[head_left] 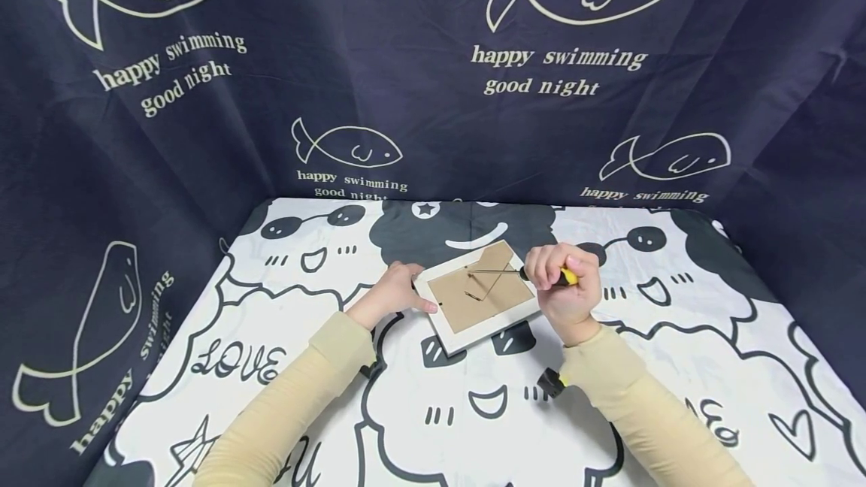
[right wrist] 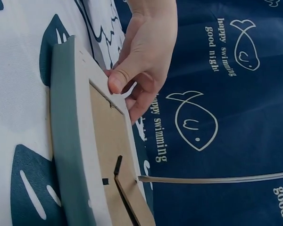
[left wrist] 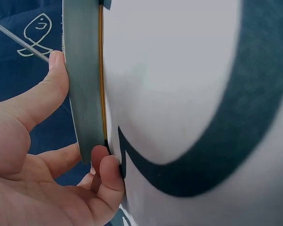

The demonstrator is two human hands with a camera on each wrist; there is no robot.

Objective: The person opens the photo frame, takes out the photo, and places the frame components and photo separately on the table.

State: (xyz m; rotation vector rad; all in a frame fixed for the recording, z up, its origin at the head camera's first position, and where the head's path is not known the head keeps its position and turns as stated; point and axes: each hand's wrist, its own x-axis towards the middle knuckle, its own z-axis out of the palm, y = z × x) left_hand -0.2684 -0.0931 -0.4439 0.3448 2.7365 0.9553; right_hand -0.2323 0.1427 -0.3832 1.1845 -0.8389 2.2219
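Note:
A white picture frame (head_left: 460,337) lies back side up on the cloth, showing its brown backing board (head_left: 467,307) and fold-out stand (head_left: 496,260). My left hand (head_left: 395,295) grips the frame's left end, thumb on the back face and fingers at the outer edge. In my right hand (head_left: 564,284) is a screwdriver with a yellow and black handle (head_left: 568,276), held in curled fingers. Its thin metal shaft (right wrist: 217,179) reaches left over the backing. The tip is near the border between board and frame; whether it touches, I cannot tell. A small dark metal tab (right wrist: 118,165) stands up from the backing.
The table is covered by a white cloth (head_left: 311,397) with black cartoon drawings. A dark blue curtain (head_left: 433,81) with fish prints hangs behind and at both sides. Black and yellow wrist gear (head_left: 551,382) sits under the right wrist.

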